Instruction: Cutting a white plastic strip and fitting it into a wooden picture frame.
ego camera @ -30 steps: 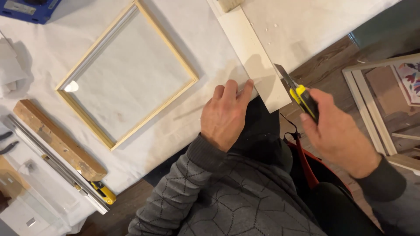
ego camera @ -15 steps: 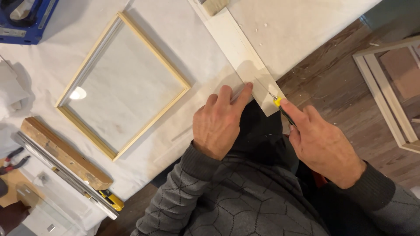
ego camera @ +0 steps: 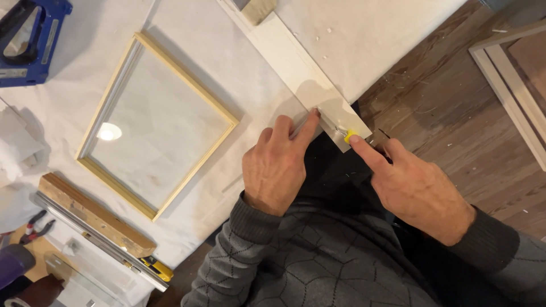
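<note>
Your right hand (ego camera: 418, 190) has brought the knife (ego camera: 354, 136) down onto the strip (ego camera: 296, 68), fingers closed round it. Left hand (ego camera: 278, 165) presses flat beside the blade; thin, stiff board, likely to slide.

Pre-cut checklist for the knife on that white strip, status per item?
1. Left hand pinning the white strip: ok, fingertips press on it near the cut end.
2. Right hand gripping the yellow utility knife: ok, forefinger lies along its top.
3. Blade on the strip: ok, the tip meets its end.
4. Left fingertips away from the blade: not ok, the forefinger sits close beside it.
5. Support under the cut end: cannot tell, the end seems to overhang the white sheet above the dark lap.
6. Wooden frame out of the way: ok, it lies apart on the sheet.
</note>
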